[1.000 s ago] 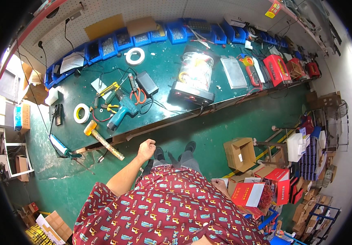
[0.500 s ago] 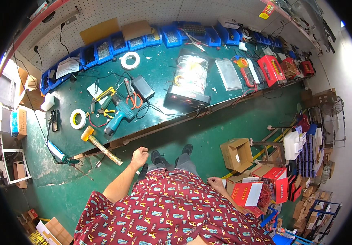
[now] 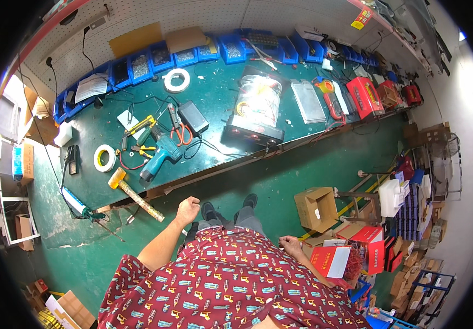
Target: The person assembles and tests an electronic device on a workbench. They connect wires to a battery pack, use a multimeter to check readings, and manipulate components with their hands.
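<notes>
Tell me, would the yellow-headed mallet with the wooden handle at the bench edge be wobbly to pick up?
Probably head-heavy: the yellow-headed mallet has a chunky head on a slim handle. Its handle end seems to overhang the green workbench, so a push might tip it off. It looks stiff, not floppy. The left hand is nearest.

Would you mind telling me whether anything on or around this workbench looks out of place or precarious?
The mallet lies with its handle jutting past the front edge of the green bench, near the left hand. Both hands are empty.
</notes>
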`<state>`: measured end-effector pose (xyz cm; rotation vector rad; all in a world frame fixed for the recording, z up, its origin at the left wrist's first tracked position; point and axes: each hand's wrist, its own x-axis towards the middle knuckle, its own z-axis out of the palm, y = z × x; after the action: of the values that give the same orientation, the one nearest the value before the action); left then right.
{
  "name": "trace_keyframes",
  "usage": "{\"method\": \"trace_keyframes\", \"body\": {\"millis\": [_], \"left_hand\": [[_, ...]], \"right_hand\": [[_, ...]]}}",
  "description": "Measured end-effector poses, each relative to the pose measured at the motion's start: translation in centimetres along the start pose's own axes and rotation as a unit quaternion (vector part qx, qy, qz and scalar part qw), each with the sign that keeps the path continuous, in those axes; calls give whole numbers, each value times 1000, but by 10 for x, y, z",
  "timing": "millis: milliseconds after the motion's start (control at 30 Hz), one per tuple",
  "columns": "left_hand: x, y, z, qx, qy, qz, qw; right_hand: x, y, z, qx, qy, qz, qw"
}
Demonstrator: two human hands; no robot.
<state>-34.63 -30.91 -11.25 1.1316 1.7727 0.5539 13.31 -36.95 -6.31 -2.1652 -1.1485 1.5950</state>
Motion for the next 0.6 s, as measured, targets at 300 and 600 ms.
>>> {"method": "trace_keyframes", "body": {"millis": [300,600], "left_hand": [[3,-8,3,-1,7,9,1000],[80,90,-35,-137,187,165,959]], "right_hand": [[-4,-8,4,14,9,-20,1000],[13,26,-7,-19,14,6,1000]]}}
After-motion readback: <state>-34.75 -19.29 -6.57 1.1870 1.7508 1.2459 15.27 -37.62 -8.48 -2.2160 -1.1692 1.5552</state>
